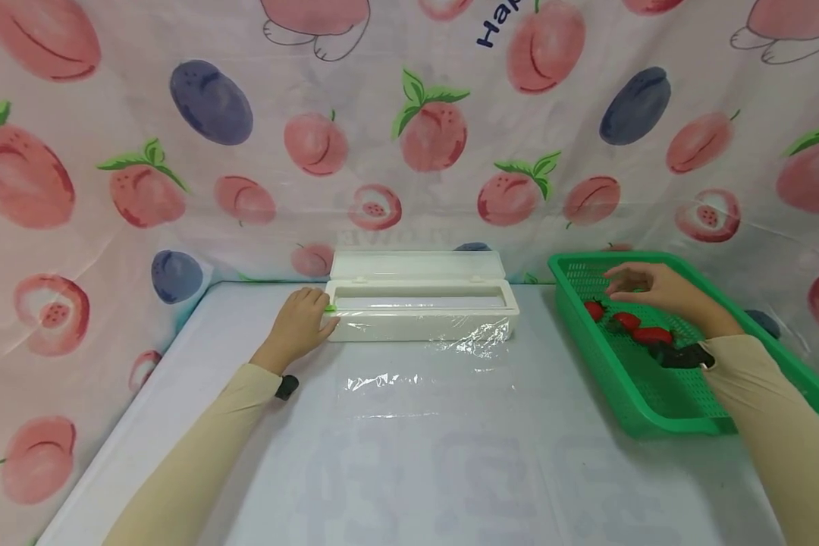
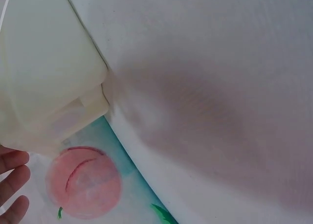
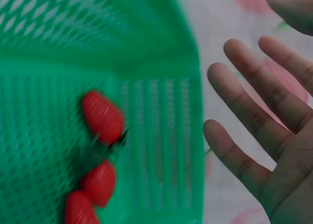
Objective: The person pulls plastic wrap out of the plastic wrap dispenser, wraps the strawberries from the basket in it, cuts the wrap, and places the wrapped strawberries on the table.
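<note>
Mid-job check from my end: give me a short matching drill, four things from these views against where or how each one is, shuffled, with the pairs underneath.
Things
1. Left hand
2. Right hand
3. Strawberries
4. Clear film

Places and states
A. Lying inside the green basket
B. Hanging over the front of the white box
C. At the left end of the white box
D. Holding nothing, seen over the green basket in the head view

Right pairs: 1-C, 2-D, 3-A, 4-B
</note>
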The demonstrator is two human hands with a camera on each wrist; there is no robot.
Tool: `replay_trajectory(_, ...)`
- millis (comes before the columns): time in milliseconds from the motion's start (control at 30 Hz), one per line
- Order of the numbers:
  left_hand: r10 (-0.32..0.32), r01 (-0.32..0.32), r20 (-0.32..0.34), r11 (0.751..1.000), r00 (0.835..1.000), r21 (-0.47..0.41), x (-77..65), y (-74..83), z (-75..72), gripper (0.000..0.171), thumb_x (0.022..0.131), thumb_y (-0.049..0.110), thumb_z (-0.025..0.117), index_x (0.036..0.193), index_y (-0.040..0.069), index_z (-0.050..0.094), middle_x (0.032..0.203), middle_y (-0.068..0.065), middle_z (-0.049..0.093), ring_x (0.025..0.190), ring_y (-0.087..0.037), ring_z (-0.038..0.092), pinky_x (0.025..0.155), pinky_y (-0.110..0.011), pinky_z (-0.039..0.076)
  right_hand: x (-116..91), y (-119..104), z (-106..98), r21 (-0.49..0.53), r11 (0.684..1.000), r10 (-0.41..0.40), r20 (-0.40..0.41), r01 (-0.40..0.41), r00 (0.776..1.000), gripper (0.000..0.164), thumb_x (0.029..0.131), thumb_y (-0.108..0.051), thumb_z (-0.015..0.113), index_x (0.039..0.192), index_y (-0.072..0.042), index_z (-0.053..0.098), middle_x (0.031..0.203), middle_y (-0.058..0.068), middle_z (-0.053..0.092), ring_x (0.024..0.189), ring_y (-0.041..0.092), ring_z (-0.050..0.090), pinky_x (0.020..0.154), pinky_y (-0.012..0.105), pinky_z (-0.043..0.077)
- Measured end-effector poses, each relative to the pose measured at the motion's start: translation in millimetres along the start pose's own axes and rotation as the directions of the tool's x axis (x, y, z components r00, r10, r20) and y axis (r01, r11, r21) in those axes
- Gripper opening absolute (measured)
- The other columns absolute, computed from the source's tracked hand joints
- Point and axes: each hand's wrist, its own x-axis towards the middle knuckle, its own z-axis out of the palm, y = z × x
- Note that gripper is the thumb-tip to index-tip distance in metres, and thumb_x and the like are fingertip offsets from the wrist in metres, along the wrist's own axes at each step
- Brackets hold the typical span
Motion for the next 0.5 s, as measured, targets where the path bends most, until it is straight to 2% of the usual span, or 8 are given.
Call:
replay_trajectory(100, 0.000, 0.000, -0.007, 1.000, 1.000, -0.002, -1.3, 0.2, -0.3, 0.032, 0.082, 0.026, 0.068, 0.090, -0.003, 0.057, 0.092, -0.017, 0.061, 0.093, -0.034, 0.057, 0.088, -0.045, 0.046, -4, 16, -1, -0.021, 0.997, 0.070, 0.038, -0.069, 0.997, 0.041, 0.091, -0.020, 0.061, 0.124, 0.000, 0.051, 0.094, -0.015, 0.066, 0.085, -0.008, 0.059, 0.071, 0.021, 0.051)
replay_trajectory(233, -0.003, 0.003, -0.007, 1.000, 1.000, -0.009, -2.9, 0.9, -1.0, 0.031, 0.082, 0.025, 0.068, 0.089, -0.003, 0.057, 0.091, -0.017, 0.059, 0.091, -0.034, 0.056, 0.086, -0.045, 0.046, -8, 35, 0, -0.018, 0.990, 0.144, 0.070, -0.143, 0.987, 0.046, 0.092, -0.022, 0.060, 0.127, 0.004, 0.047, 0.102, 0.005, 0.069, 0.084, -0.006, 0.060, 0.071, 0.023, 0.052)
replay_trajectory(367, -0.010, 0.010, 0.004, 1.000, 1.000, -0.008, -2.6, 1.8, -1.5, 0.031, 0.082, 0.025, 0.067, 0.090, -0.003, 0.057, 0.092, -0.017, 0.059, 0.092, -0.034, 0.056, 0.087, -0.045, 0.045, -13, 51, -1, -0.015, 0.981, 0.193, 0.083, -0.192, 0.978, 0.048, 0.093, -0.025, 0.058, 0.130, 0.004, 0.044, 0.115, 0.023, 0.062, 0.084, -0.003, 0.062, 0.074, 0.032, 0.054)
replay_trajectory(500, -0.012, 0.012, 0.011, 1.000, 1.000, -0.008, -1.2, 2.1, -0.8, 0.031, 0.083, 0.025, 0.067, 0.091, -0.003, 0.057, 0.093, -0.017, 0.060, 0.092, -0.034, 0.056, 0.087, -0.045, 0.046, -18, 66, -3, 0.006, 0.973, 0.231, 0.092, -0.233, 0.969, 0.052, 0.094, -0.029, 0.055, 0.133, 0.002, 0.041, 0.122, 0.027, 0.057, 0.087, 0.000, 0.063, 0.080, 0.042, 0.054)
